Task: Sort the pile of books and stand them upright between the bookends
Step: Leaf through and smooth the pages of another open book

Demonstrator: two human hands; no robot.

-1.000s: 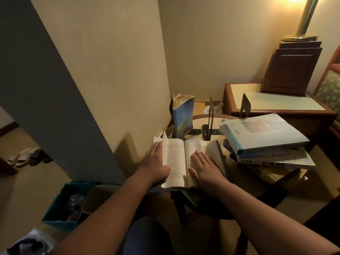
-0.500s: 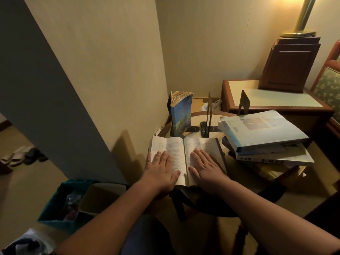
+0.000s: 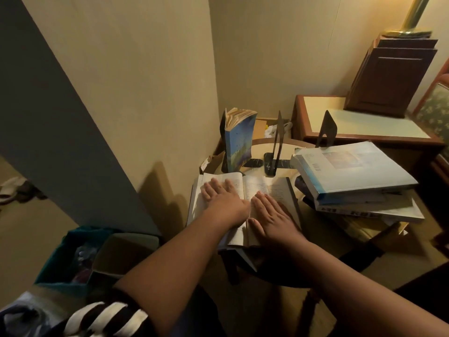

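Observation:
An open book (image 3: 260, 188) lies flat at the near edge of the small round table (image 3: 289, 152). My left hand (image 3: 223, 203) rests palm down on its left page, fingers spread. On the right page my right hand (image 3: 272, 217) also lies flat. Behind the open book a blue paperback (image 3: 239, 142) stands upright against a black bookend (image 3: 222, 132). A second black bookend (image 3: 277, 144) stands in the middle, and a third bookend (image 3: 326, 128) rises behind the pile. At the right a pile of flat books (image 3: 349, 171) is stacked, a large pale blue one on top.
A cream wall and a grey wall edge (image 3: 60, 117) close off the left. A wooden side table (image 3: 364, 125) with a dark wooden box (image 3: 393, 76) and a brass lamp base stands at the back right. Teal and beige bins (image 3: 97, 254) sit on the floor at lower left.
My left hand let go of the left pages, moved onto the left page and slid forward, pressing it flat. The right hand stayed on the right page.

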